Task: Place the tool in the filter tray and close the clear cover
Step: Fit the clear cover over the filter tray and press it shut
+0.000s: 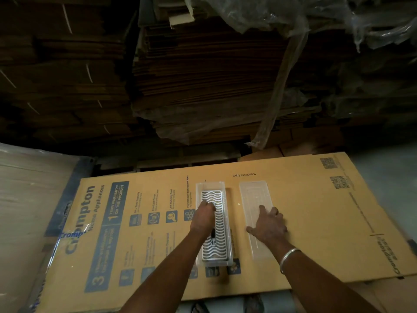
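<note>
The filter tray (229, 224), a long clear trough with a white wavy grille inside, lies lengthwise on the cardboard. My left hand (203, 216) rests on its left side with fingers curled. A small dark tool (212, 236) shows under the wrist, lying on the grille and running up under the palm. The clear cover (253, 195) lies flat on the cardboard, parallel to the tray and a hand's width to its right. My right hand (268, 224) lies flat on the cover's middle, fingers spread and thumb at its left edge.
Everything sits on a flattened printed cardboard box (316, 222). Tall stacks of flattened cartons (203, 75) under plastic sheeting (282, 86) rise just beyond its far edge. A plastic-wrapped bundle (27, 199) lies to the left. A strip of grey floor (388, 168) shows at the right.
</note>
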A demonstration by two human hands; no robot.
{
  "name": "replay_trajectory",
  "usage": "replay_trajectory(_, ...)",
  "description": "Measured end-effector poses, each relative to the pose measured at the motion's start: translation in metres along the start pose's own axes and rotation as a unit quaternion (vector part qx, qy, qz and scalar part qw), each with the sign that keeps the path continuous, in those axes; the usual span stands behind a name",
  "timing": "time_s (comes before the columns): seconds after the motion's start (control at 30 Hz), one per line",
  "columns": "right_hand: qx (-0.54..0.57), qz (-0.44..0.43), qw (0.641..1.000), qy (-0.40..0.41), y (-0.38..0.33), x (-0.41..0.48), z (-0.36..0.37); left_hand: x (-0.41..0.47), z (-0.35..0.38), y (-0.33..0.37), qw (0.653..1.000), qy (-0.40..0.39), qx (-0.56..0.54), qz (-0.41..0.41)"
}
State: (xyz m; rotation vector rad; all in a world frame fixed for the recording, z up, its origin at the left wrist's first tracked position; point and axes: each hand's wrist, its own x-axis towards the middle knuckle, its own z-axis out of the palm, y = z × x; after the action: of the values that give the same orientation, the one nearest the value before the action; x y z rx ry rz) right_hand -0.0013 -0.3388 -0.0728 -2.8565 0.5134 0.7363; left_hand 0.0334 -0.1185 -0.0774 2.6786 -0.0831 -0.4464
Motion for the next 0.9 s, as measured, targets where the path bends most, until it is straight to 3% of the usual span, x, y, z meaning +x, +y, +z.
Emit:
replay_trajectory(0.2, 0.026, 0.015, 1.0, -0.007, 0.003, -0.002, 0.002, -0.042, -0.018, -0.022, 0.992, 0.094, -0.088, 0.011)
replay_trajectory(0.37, 0.047, 0.022, 0.999, 0.001, 0.002, -0.009, -0.006, -0.061, -0.025, -0.048, 0.984, 0.106, -0.138, -0.034)
replay_trajectory(0.57, 0.09, -0.014, 0.996, -0.005, -0.021, -0.02, -0.038, -0.068, -0.03, -0.053, 0.977, 0.074, -0.183, -0.076)
replay_trajectory(0.73, 0.098, -0.059, 0.993, -0.008, -0.057, -0.042, -0.049, -0.073, -0.029, -0.052, 0.958, -0.005, -0.257, -0.127)
replay_trajectory(0.9, 0.087, -0.087, 0.992, -0.015, -0.097, -0.061, -0.041, -0.084, -0.021, -0.056, 0.935, -0.014, -0.318, -0.154)
